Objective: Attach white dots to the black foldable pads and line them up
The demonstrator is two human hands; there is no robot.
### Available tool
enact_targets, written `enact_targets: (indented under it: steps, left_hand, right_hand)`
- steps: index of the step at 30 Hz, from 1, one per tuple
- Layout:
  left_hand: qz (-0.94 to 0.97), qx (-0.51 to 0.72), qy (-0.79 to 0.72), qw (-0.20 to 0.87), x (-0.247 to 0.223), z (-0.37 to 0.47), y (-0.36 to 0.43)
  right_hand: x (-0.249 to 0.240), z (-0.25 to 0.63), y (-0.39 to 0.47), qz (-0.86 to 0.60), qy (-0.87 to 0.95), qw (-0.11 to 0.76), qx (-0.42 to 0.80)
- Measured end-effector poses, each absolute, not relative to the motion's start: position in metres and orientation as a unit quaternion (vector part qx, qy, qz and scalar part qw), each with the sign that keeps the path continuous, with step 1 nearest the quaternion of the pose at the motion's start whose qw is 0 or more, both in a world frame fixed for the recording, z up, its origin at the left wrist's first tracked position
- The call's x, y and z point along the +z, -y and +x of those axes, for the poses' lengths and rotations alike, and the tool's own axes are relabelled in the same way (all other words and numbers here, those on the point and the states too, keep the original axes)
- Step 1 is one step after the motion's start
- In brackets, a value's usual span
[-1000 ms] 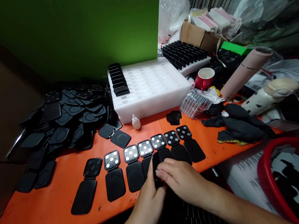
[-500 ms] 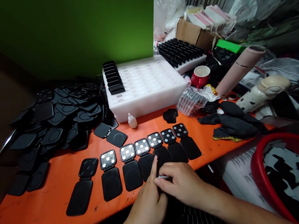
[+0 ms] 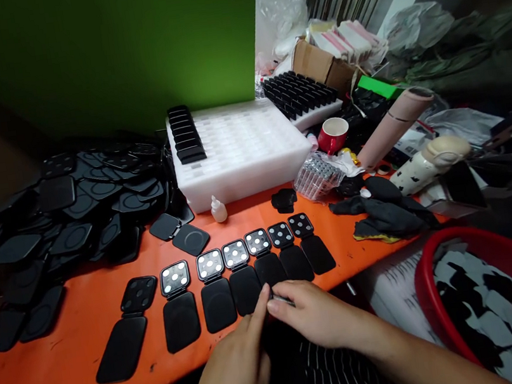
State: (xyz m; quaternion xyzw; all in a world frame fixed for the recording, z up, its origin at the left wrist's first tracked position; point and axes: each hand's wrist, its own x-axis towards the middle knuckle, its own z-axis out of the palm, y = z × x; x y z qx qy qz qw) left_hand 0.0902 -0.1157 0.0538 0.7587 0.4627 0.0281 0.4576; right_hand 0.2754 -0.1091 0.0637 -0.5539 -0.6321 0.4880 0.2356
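In my right hand (image 3: 312,312) a thin, ridged silver stack of small discs (image 3: 284,300) is pinched between thumb and fingers. My left hand (image 3: 242,354) points its index finger forward, its tip close against the end of that stack. Whether they touch I cannot tell; the other left fingers are partly hidden. Beyond my hands a row of unfolded black hinged pads lies on the orange table (image 3: 71,373). Their upper squares, such as the dotted square (image 3: 210,264), carry round spots, some white and some grey. The leftmost upper square (image 3: 138,294) has dark spots.
A heap of black folding pads (image 3: 88,198) covers the left side. Behind the row stand a small dropper bottle (image 3: 219,210) and a white foam block (image 3: 245,181). To the right are bagged silver stacks (image 3: 316,176), a red mug (image 3: 333,135), dark gloves (image 3: 387,217) and a red tub (image 3: 426,282).
My left index finger has drawn back from over the pads to the end of the silver stack. The view has shifted slightly, so the table's contents appear further left.
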Motion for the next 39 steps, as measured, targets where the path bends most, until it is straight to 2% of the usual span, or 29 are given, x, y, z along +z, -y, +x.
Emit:
enact_targets:
  steps: [5,9,12,15,19,23,27,29,32,37,39]
  left_hand:
    - [0.760,0.016,-0.460,0.459,0.051,0.090,0.123]
    - [0.687,0.082,-0.466,0.552,0.054,0.092,0.116]
    - [0.593,0.173,-0.476,0.625,0.053,0.095,0.109]
    - [0.492,0.225,-0.480,0.691,0.051,0.095,0.104]
    - [0.415,0.242,-0.465,0.744,0.049,0.094,0.100]
    - [0.527,0.220,-0.498,0.653,0.051,0.095,0.102]
    - [0.666,0.130,-0.498,0.540,0.057,0.095,0.105]
    - [0.692,0.125,-0.488,0.518,0.060,0.095,0.106]
    - [0.638,0.155,-0.476,0.585,0.061,0.098,0.104]
    - [0.393,0.222,-0.441,0.776,0.054,0.102,0.102]
    - [0.310,0.231,-0.423,0.819,0.054,0.100,0.102]
  right_hand:
    - [0.054,0.271,0.116,-0.552,0.542,0.279,0.570]
    - [0.052,0.266,0.117,-0.512,0.461,0.342,0.639]
    - [0.055,0.264,0.117,-0.438,0.304,0.364,0.764]
    - [0.058,0.264,0.117,-0.379,0.190,0.380,0.822]
    - [0.060,0.263,0.118,-0.382,0.197,0.380,0.819]
    - [0.061,0.261,0.120,-0.434,0.315,0.345,0.771]
    - [0.065,0.262,0.119,-0.521,0.492,0.328,0.615]
    - [0.069,0.263,0.118,-0.543,0.547,0.314,0.554]
    - [0.074,0.265,0.116,-0.538,0.569,0.298,0.545]
    - [0.074,0.267,0.115,-0.491,0.475,0.312,0.660]
    - [0.071,0.267,0.115,-0.502,0.454,0.336,0.655]
